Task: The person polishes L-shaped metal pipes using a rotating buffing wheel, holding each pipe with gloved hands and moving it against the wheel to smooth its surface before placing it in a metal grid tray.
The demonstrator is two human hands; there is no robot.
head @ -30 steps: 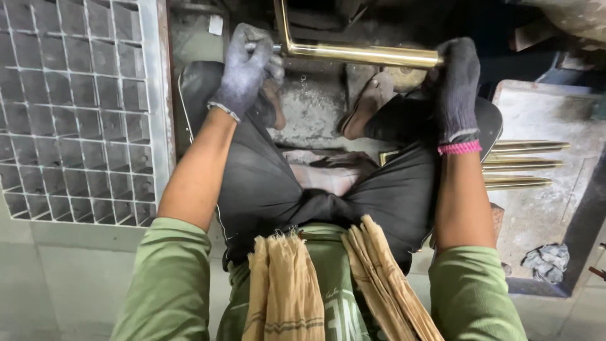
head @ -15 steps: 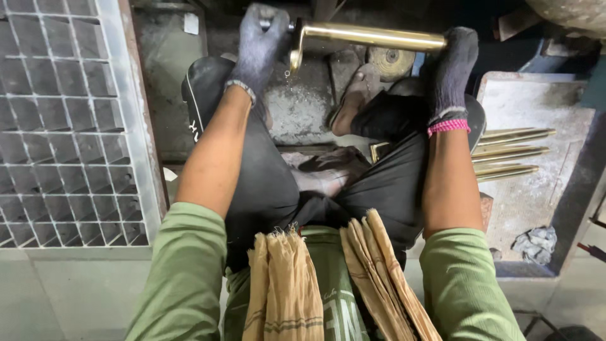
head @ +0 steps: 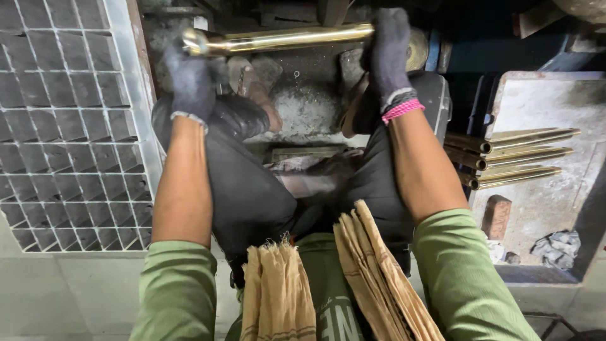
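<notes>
Brass tube (head: 284,39) held level above knees, left hand (head: 189,79) and right hand (head: 390,53) each closed on one end; judged stiff, heavy, slippery; ends best gripped.

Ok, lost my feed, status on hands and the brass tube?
Left hand and right hand, both gloved, grip brass tube ends. Tube level. Nothing blocking.

The brass rod (head: 284,39) has swung from a rightward slant to nearly level, and the left hand (head: 189,79) has dropped below its bent end.
</notes>
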